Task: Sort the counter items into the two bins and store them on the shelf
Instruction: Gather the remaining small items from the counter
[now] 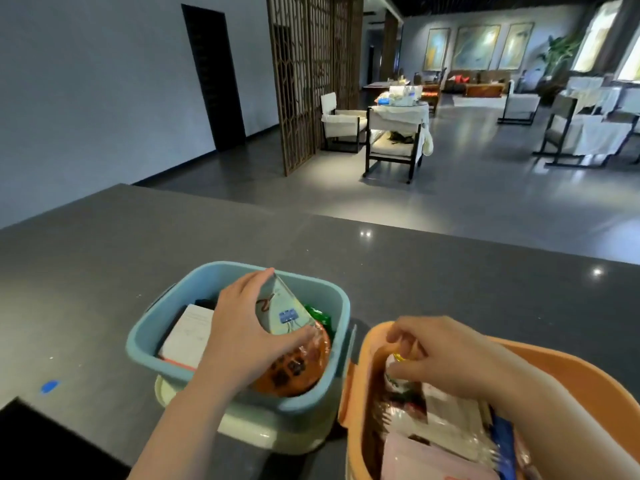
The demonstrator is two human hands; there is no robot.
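The left hand [242, 336] reached forward from the near left, forearm bare, fingers spread and curled, thumb to the right, gripping from above. The right hand [446, 351] came in from the near right, wrist bent, fingertips [393, 336] curled down in a pinch.

Two bins are sitting on the bench: one blue bin [239, 344] at lower centre, one orange bin [540, 365] at lower right. Two hands are reaching in.
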